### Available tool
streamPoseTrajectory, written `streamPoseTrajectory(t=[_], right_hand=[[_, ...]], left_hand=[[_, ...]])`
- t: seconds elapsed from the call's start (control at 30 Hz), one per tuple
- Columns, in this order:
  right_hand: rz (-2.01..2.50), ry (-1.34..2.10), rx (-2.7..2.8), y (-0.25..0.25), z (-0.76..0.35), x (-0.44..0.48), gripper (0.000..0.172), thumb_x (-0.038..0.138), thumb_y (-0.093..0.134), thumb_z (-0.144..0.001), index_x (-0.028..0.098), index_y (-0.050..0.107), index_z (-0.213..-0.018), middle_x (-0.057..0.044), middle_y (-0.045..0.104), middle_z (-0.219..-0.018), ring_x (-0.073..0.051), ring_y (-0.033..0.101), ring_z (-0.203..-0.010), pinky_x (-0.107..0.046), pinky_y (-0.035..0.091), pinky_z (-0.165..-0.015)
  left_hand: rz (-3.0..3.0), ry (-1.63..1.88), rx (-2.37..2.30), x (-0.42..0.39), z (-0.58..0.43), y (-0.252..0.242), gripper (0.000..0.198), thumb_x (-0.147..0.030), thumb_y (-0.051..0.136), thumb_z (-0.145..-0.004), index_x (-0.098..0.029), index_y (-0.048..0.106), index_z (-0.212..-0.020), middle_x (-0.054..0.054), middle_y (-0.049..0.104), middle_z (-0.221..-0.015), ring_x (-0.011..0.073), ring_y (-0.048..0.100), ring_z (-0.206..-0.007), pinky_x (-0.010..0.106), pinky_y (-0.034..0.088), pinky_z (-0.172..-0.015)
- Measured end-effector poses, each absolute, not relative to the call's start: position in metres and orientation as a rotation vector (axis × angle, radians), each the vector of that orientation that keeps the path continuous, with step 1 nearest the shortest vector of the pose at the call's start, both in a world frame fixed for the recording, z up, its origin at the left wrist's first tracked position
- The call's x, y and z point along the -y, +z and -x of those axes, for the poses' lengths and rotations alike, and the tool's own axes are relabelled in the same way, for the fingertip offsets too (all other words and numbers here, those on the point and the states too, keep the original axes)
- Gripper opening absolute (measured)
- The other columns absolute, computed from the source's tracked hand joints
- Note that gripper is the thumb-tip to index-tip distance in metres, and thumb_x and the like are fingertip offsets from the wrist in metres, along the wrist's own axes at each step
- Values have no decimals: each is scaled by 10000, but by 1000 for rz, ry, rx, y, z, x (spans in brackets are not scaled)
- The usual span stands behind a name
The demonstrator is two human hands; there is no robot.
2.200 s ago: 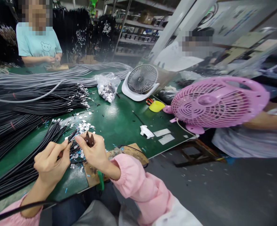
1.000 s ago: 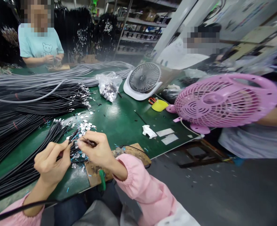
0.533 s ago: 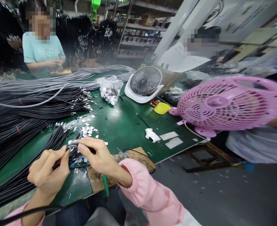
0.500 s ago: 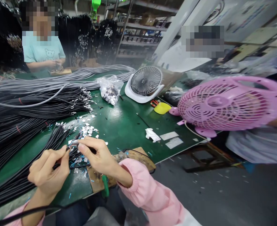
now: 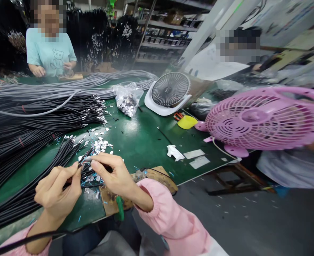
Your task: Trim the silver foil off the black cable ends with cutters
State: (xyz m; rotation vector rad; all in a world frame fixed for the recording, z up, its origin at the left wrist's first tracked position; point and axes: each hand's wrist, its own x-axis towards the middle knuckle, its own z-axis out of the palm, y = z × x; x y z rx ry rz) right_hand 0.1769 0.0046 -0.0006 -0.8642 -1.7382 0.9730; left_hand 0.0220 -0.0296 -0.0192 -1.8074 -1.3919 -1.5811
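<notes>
Pinching one black cable [image 5: 85, 155], left hand [image 5: 56, 190], right hand [image 5: 113, 175] both clamped (two fans [image 5: 260, 121] behind)

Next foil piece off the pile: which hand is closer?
Right, probably. The right hand and left hand both pinch the black cable, but the right lies nearer the foil pieces.

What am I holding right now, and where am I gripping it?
Left hand pinches a black cable just behind its end; right hand pinches the silvery tip between thumb and forefinger.
</notes>
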Motion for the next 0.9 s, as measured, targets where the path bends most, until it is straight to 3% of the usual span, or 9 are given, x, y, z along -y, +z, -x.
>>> streamPoseTrajectory(t=[0.57, 0.7, 0.8, 0.9], right_hand=[[886, 951, 1733, -3, -176, -4, 259, 267, 557, -936, 177, 798, -909, -44, 689, -735, -133, 576, -655, -249, 449, -610], [939, 855, 1734, -2, -176, -3, 250, 262, 568, -938, 165, 798, -917, -41, 678, -708, -127, 557, -622, -243, 441, -585], [950, 763, 1749, -4, -176, -3, 250, 261, 569, -948, 162, 797, -931, -36, 671, -692, -123, 552, -605, -241, 439, -577], [918, 689, 1758, -5, -176, -2, 266, 265, 559, -961, 139, 794, -960, -47, 686, -712, -124, 563, -615, -248, 458, -606]], left_hand=[[1811, -1589, 1440, 32, -23, -19, 299, -7, 823, -640, -234, 708, -797, -86, 667, -614, 54, 502, -494, 218, 368, -492], [1899, -1629, 1682, 34, -21, -15, 187, -132, 790, -745, -250, 727, -875, -72, 720, -656, 61, 595, -515, 196, 430, -528], [2037, -1697, 1864, 33, -18, -6, 26, -229, 695, -839, -237, 719, -831, -61, 709, -608, 80, 635, -510, 189, 479, -542], [2230, -1752, 2023, 30, -14, 6, 194, -291, 592, -879, -219, 691, -729, -68, 615, -462, 74, 532, -357, 179, 427, -410]])
